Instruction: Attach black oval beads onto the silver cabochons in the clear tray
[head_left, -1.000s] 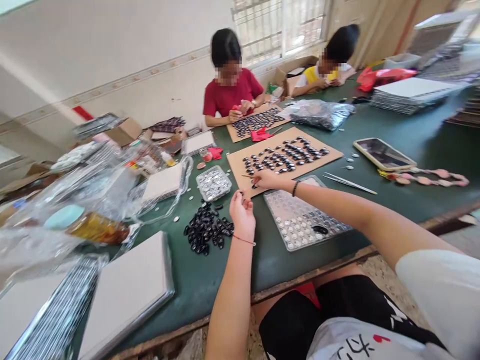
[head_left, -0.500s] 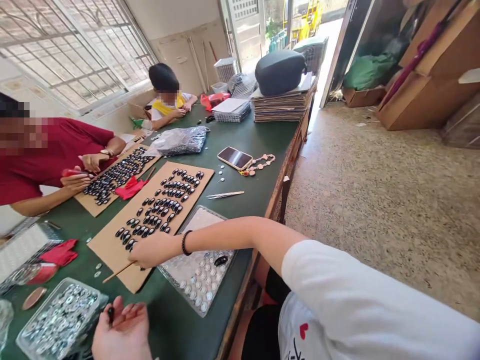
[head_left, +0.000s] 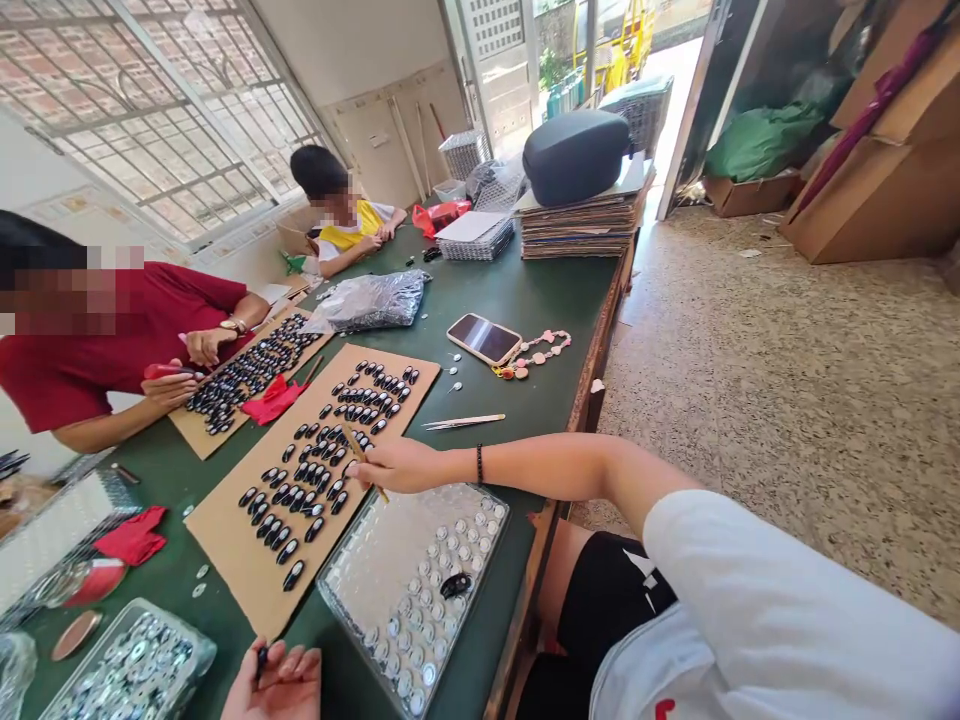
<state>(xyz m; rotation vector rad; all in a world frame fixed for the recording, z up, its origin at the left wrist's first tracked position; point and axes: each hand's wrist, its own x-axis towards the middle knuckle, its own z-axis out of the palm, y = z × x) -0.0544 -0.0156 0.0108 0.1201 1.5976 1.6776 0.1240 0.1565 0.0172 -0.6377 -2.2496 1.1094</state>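
Observation:
My right hand (head_left: 401,465) is closed round a thin wooden stick (head_left: 354,440), above the near edge of a cardboard sheet (head_left: 225,540). Rows of small glossy black oval pieces (head_left: 300,470) with pale tops lie on that sheet. Palm up at the bottom edge, my left hand (head_left: 281,688) has curled fingers and pinches a small black piece (head_left: 262,660) by the thumb. Beside the sheet sits a clear tray (head_left: 367,560) of round, clear-and-silver discs (head_left: 427,600), with one black piece (head_left: 455,585) lying on them.
A clear tub (head_left: 135,670) of shiny discs stands at lower left. Tweezers (head_left: 465,422), a phone (head_left: 484,340) and a bead strap (head_left: 544,350) lie to the right. Two other people sit across the table; one in a red shirt (head_left: 180,300) works at another cardboard sheet (head_left: 195,430).
My right hand has moved up and right along the cardboard with the stick, uncovering black pieces and part of the tray. My left hand appears lower in view, as the camera has shifted.

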